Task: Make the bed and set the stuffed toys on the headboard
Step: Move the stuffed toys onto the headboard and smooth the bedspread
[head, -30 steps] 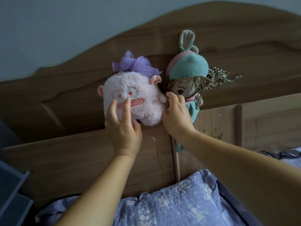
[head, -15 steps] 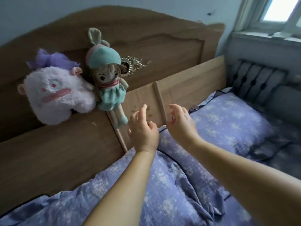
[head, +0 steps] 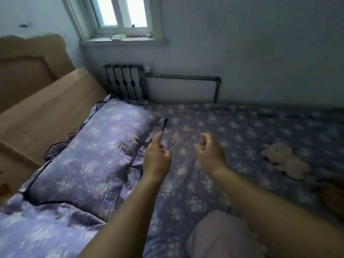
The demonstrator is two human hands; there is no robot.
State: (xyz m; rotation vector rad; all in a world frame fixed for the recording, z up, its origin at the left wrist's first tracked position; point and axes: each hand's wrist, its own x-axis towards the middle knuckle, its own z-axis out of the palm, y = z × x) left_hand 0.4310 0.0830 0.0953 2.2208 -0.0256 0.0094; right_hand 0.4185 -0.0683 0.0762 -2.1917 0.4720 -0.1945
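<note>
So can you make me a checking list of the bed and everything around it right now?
Surface: bed sheet, purple with pale flowers, spread fairly flat.
Job's things: pale stuffed toy lies on the sheet at the right, not on the headboard; pillow lies against the headboard's lower board.
Clutter: rumpled purple bedding in the near left corner.
Hands: left hand and right hand hang above the sheet, fingers loosely curled, holding nothing.
Cables: nothing seen.
Surroundings: window above a radiator with a pipe along the wall; small items on the sill, too blurred to name.
</note>
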